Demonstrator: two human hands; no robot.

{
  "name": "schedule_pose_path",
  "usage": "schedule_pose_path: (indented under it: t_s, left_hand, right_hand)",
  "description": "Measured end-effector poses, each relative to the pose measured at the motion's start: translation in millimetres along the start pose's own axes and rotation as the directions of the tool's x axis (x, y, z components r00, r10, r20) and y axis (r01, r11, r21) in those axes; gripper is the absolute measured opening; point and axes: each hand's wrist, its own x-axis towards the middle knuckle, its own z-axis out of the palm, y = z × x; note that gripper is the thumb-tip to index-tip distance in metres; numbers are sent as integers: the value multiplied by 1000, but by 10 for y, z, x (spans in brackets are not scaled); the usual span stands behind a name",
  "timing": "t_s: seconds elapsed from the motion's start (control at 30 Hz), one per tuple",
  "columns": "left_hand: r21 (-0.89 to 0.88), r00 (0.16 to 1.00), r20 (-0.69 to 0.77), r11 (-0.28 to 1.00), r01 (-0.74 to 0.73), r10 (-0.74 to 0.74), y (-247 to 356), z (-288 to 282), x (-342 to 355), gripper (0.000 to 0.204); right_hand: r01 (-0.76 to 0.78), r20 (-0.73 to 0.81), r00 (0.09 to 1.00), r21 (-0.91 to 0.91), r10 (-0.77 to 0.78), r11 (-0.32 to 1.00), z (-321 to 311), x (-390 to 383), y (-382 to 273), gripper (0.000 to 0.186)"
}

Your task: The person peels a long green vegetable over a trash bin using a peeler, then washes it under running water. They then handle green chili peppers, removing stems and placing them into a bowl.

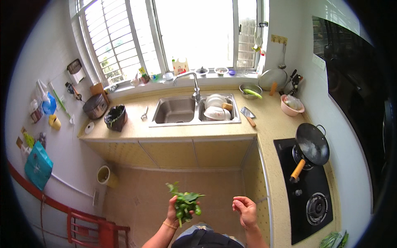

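Observation:
In front of my body, my left hand [173,210] is closed around a bunch of leafy greens [187,203]. Broad green leaves stick out above and to the right of it, and thicker, glossy green pieces hang below. To the right and apart from the bunch, my right hand [246,211] is raised with thumb and fingers bent together in a pinch. Whether anything small sits between those fingertips cannot be made out. Both hands are over the floor, short of the counter.
Ahead, the counter holds a double sink [175,109] with bowls, a cleaver [249,117] and a black-bagged bin [116,118]. A wok [312,144] stands on the stove [285,177] at right. A red chair [97,229] is lower left; a pale bin [105,176] stands on the floor.

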Motion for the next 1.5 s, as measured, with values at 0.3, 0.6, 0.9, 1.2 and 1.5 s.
schedule_pose_path:
  t_s: [0.3, 0.6, 0.9, 1.2, 1.5]
  left_hand:
    - [-106, 940, -74, 935, -339, 333, 1277, -379, 343, 50]
    - [-105, 871, -93, 866, -490, 482, 2099, -197, 1491, 50]
    - [-38, 703, -292, 726, -686, 649, 2652, -67, 2156, 50]
    - [65, 780, -305, 829, -556, 546, 3479, -129, 2930, 49]
    - [133, 954, -293, 985, 110, -67, 4669, -1077, 5200, 39]
  right_hand:
    - [-69, 65, 996, 41, 66, 997, 844, 1688, 54, 6]
    - [-26, 183, 982, -58, 37, 998, 1301, 3969, 45, 5]
    - [-179, 304, 925, -176, 226, 968, 2567, 5986, 477, 14]
    - [490, 529, 835, -840, 154, 232, 2611, 6947, 1752, 31]
    - [581, 468, 750, -804, -468, 128, 3063, 7584, 1097, 26]
